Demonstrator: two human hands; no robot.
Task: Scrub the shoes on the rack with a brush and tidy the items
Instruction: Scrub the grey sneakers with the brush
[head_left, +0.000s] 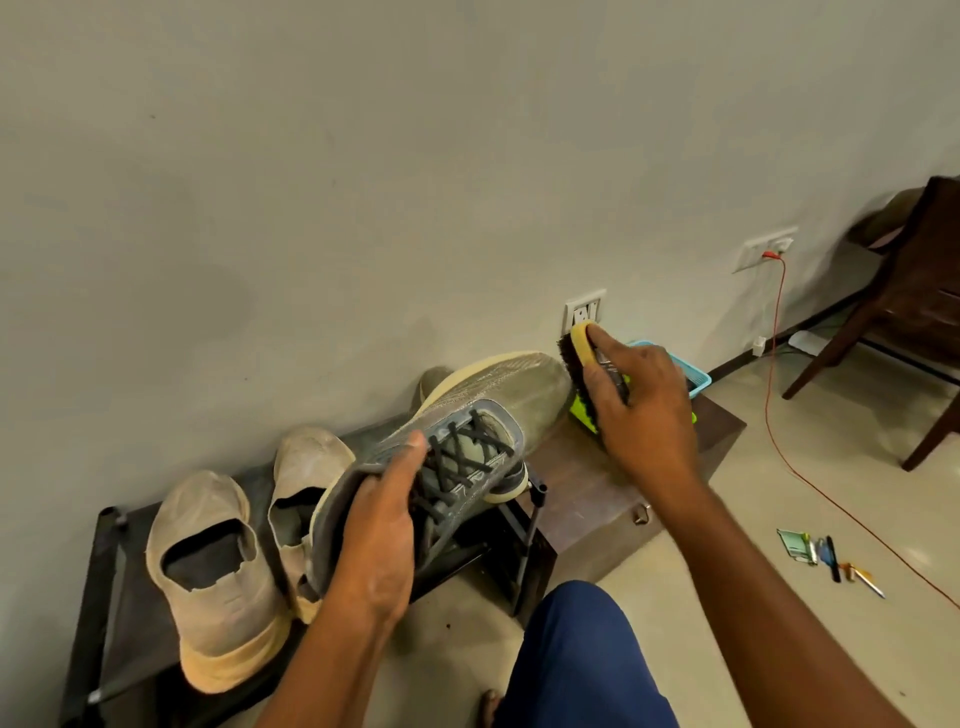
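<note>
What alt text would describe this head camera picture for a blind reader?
A person's left hand holds a grey laced shoe while the right hand presses a brush to its toe, above a rack with beige shoes.

A plain, matte grey-beige wall (363, 156) filled most of the view, marked by faint smudges. Two white switch-and-socket plates were set low in it, one (584, 310) near the floor, another (766, 248) further right with a thin orange cable (768, 395) running down across the pale, glossy tiled floor (779, 597). A dark brown wooden chair (904, 306) stood at the right edge.
</note>
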